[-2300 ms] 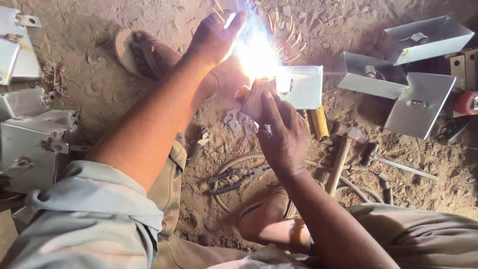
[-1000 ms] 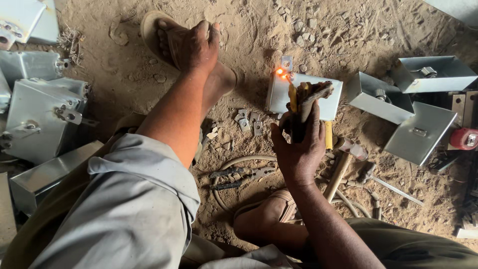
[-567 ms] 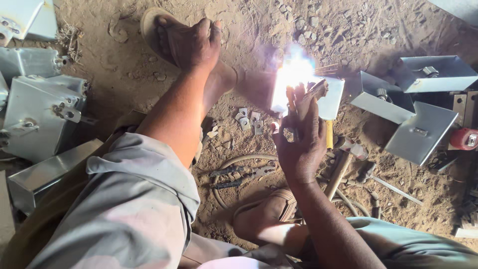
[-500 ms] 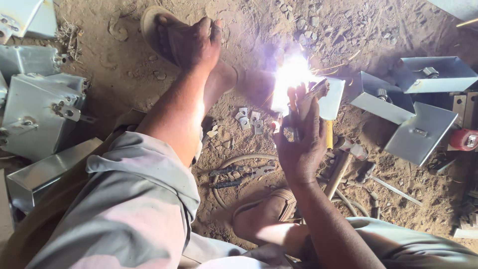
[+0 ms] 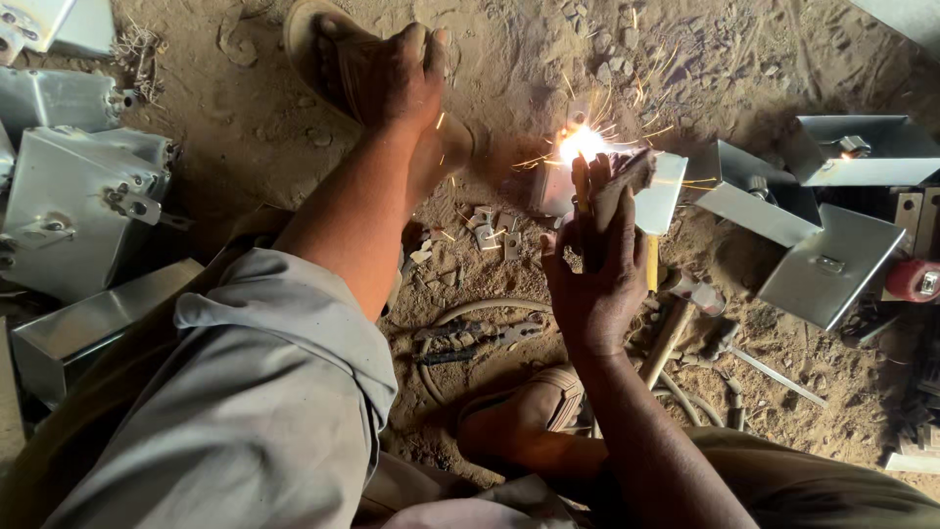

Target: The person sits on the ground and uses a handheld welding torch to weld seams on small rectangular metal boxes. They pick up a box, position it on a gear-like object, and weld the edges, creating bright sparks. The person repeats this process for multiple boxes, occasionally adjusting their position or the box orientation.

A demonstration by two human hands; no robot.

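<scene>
Sparks fly as a person's right hand (image 5: 594,284), closed around a welding holder (image 5: 615,186), works a small metal box (image 5: 654,191) on the sandy ground (image 5: 548,59). The left hand (image 5: 392,78) lies open on a sandalled foot (image 5: 343,59); folded boxes (image 5: 832,264), a hammer (image 5: 676,328) and pliers (image 5: 470,338) crowd around.
</scene>
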